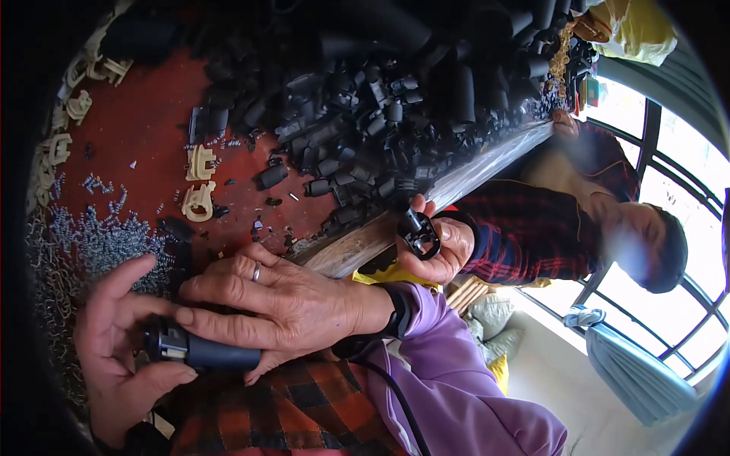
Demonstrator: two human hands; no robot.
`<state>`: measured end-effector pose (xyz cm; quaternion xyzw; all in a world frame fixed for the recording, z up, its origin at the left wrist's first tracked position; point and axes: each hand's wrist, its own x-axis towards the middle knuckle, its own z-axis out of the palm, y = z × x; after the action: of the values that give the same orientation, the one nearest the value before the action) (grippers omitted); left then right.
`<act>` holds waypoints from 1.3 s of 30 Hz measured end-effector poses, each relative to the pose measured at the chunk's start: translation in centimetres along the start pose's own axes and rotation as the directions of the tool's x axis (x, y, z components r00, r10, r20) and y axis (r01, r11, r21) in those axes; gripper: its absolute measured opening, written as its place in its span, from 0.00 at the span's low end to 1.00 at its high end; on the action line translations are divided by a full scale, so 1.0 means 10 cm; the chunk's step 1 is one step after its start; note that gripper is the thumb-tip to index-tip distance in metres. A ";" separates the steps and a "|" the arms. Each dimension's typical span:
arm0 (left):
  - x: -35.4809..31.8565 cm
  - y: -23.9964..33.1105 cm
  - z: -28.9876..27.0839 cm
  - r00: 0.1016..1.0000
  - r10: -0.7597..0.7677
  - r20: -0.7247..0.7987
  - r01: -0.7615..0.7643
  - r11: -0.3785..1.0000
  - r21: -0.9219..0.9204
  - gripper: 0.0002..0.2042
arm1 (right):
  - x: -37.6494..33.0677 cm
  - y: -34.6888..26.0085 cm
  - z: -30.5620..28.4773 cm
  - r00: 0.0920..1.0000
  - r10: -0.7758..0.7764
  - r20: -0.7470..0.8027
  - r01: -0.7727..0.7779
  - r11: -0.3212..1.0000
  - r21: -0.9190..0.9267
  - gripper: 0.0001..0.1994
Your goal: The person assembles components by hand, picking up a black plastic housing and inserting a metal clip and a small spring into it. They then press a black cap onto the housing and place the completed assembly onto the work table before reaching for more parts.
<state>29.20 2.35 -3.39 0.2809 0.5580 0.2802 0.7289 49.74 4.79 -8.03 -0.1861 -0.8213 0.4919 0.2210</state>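
Observation:
My left hand (114,349) and my right hand (281,304) meet at the lower left over a black plastic plug body (217,355). The left hand's thumb and fingers pinch its end, where a pale insert shows. My right hand, with a ring on one finger and a purple sleeve behind it, lies across the top of the part with its fingers pressing down on it. Both hands grip the same piece just off the edge of the red table (152,114).
A big heap of black plastic parts (380,99) covers the table's far side. Cream plastic clips (199,182) and a spread of small metal screws (99,235) lie nearer. Across the table edge, a co-worker's hand (445,251) in a red plaid sleeve holds a black plug piece (418,234).

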 end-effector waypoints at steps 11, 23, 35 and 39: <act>-0.08 0.03 -0.10 0.991 -0.134 -0.010 0.135 0.989 0.062 0.39 | 0.08 0.00 0.03 1.000 -0.009 0.022 0.010 0.996 -0.086 0.32; -0.14 -0.02 -0.11 0.993 0.120 0.002 -0.119 0.989 -0.085 0.33 | 0.15 -0.02 0.02 1.000 -0.012 -0.026 0.010 0.995 -0.098 0.41; -0.22 -0.31 0.32 0.956 0.229 -0.185 -0.266 0.940 -0.215 0.16 | -0.17 -0.08 0.07 0.944 -0.245 -0.220 0.177 0.941 -0.287 0.40; -0.36 -0.35 0.49 0.959 0.232 -0.164 -0.263 0.942 -0.207 0.17 | -0.49 -0.12 0.06 0.934 -0.260 -0.247 0.165 0.923 -0.348 0.36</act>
<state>33.46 -3.09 -2.49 0.2440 0.5314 0.4502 0.6748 53.39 1.26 -8.06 -0.1981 -0.8648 0.2919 0.3573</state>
